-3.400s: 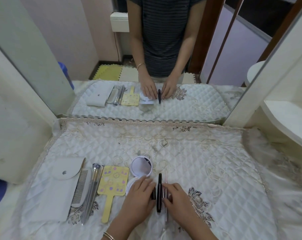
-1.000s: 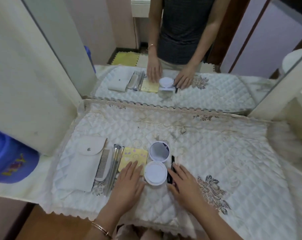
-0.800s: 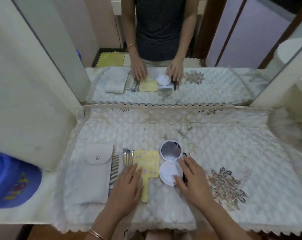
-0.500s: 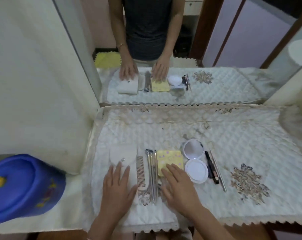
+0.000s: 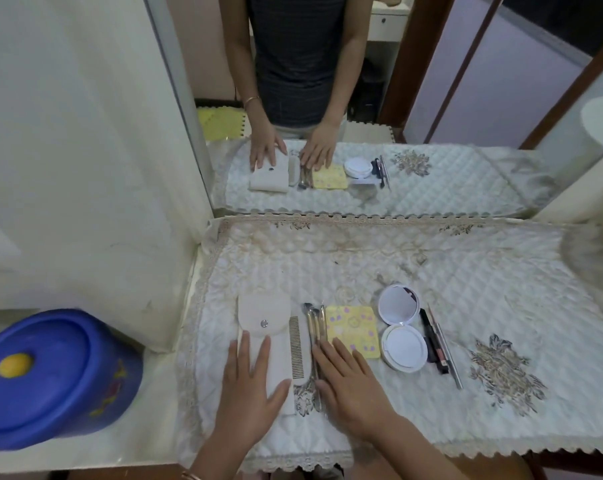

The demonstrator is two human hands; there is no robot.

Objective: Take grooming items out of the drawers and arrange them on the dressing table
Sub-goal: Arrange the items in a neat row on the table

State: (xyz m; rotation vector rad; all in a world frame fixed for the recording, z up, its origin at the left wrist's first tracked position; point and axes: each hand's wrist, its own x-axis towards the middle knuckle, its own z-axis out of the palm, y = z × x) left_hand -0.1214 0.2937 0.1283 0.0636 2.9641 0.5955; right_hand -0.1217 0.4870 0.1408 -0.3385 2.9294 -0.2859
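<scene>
Both hands lie flat with fingers spread, gripping nothing, the left hand (image 5: 250,386) on the white pouch (image 5: 263,327) and the right hand (image 5: 348,382) apparently over the metal tools (image 5: 314,327), seemingly squaring the row of comb (image 5: 296,346), yellow mirror (image 5: 353,329) and compact (image 5: 402,327) on the tabletop (image 5: 466,271).

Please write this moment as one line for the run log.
left hand: flat on white pouch | right hand: flat on yellow mirror handle | row: pouch, comb, metal tools, mirror, open compact, pencils
</scene>
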